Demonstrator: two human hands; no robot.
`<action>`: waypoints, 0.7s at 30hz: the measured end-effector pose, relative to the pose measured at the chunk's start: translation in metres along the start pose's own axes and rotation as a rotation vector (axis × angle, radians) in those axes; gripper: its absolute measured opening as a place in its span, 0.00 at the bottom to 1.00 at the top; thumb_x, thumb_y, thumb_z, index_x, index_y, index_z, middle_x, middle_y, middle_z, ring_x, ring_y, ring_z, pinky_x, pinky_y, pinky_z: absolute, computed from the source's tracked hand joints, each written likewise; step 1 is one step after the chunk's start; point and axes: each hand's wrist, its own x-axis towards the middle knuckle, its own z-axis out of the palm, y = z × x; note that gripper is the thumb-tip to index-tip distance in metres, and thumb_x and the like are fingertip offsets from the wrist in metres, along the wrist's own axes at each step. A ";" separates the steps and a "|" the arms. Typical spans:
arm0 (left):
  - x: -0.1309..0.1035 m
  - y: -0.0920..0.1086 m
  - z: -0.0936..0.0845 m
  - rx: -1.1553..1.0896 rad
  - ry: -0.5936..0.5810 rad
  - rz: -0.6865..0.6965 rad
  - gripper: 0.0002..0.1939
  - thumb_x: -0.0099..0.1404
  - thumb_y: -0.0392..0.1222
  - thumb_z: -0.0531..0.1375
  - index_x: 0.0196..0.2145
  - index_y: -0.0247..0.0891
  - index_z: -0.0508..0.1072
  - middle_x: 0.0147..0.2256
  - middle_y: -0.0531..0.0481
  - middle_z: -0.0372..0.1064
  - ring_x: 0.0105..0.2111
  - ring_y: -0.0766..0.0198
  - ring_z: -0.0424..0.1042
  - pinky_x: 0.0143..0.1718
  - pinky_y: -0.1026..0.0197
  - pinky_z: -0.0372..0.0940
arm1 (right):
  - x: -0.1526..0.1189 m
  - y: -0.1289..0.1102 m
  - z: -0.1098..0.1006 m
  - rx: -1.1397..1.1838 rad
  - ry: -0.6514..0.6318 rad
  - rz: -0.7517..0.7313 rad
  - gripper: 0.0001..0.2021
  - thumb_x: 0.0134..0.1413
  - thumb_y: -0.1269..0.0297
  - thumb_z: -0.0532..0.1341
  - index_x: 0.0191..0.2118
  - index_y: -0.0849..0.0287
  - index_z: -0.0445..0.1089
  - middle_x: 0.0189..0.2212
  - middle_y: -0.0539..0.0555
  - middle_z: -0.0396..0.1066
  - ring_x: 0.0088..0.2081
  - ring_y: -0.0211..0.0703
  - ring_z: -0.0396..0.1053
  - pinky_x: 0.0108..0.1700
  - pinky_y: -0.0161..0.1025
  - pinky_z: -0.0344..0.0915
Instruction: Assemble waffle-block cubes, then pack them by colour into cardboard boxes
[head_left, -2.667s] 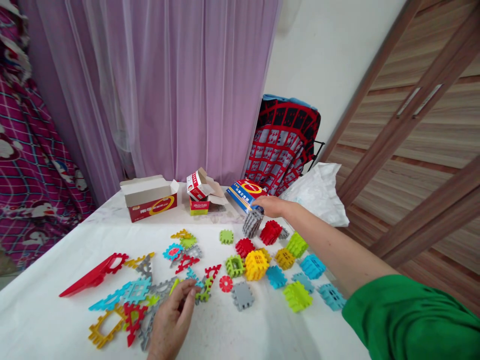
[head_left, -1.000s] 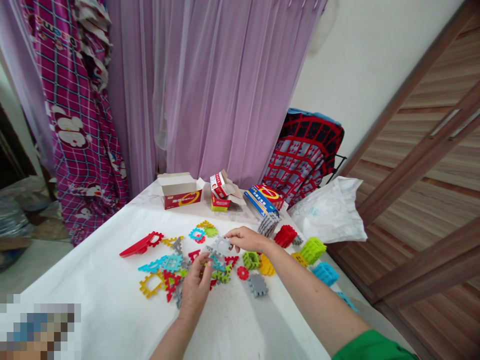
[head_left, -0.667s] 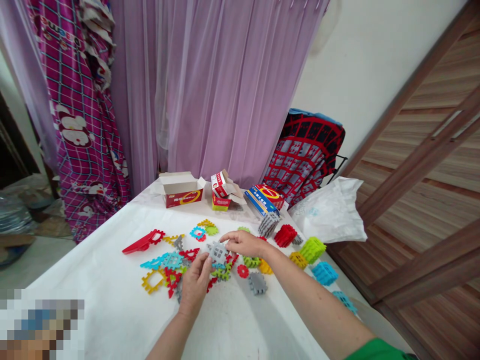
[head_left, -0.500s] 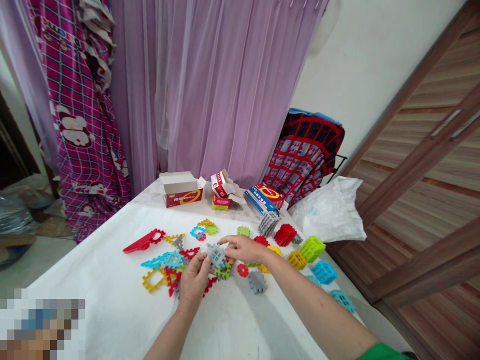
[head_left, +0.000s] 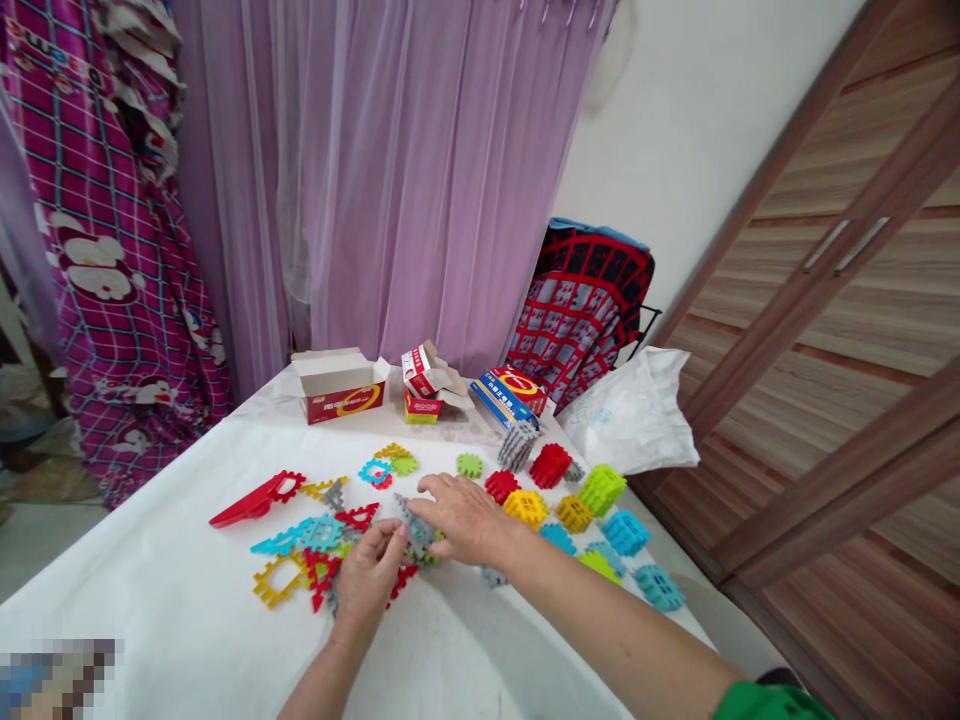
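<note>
My left hand [head_left: 367,572] pinches a gray block [head_left: 413,522]; whether the fingers of my right hand [head_left: 466,518] grip it, I can't tell.

Grey plastic piece [head_left: 407,514]: flat, toothed edges, tilted up steeply between the hands [head_left: 463,520], partly hidden by fingers.

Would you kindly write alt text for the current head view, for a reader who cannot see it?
A person's left hand and right hand meet at a grey notched plastic piece, the grip partly hidden, over a white-covered table. Loose multicoloured toothed plastic pieces lie at left, stacks of square plastic pieces at right, with printed cardboard boxes behind.
</note>
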 end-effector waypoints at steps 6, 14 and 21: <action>-0.001 -0.005 -0.004 0.062 -0.060 0.069 0.30 0.59 0.69 0.54 0.40 0.38 0.74 0.28 0.48 0.77 0.25 0.59 0.74 0.22 0.61 0.67 | -0.023 0.049 -0.014 0.065 -0.006 0.079 0.27 0.47 0.56 0.69 0.53 0.56 0.68 0.47 0.58 0.70 0.47 0.50 0.68 0.47 0.42 0.65; -0.003 -0.003 -0.003 0.190 -0.084 0.108 0.29 0.59 0.68 0.54 0.38 0.40 0.76 0.27 0.50 0.76 0.26 0.58 0.75 0.31 0.58 0.72 | -0.063 0.201 -0.056 -0.024 -0.031 0.516 0.31 0.49 0.59 0.66 0.60 0.56 0.65 0.54 0.60 0.69 0.50 0.50 0.70 0.51 0.40 0.65; -0.004 -0.005 -0.007 0.235 -0.092 0.111 0.27 0.59 0.67 0.55 0.38 0.42 0.77 0.28 0.50 0.77 0.26 0.59 0.75 0.27 0.60 0.71 | -0.054 0.248 -0.044 0.000 -0.178 0.504 0.34 0.45 0.58 0.67 0.61 0.54 0.67 0.53 0.59 0.71 0.53 0.55 0.69 0.53 0.42 0.64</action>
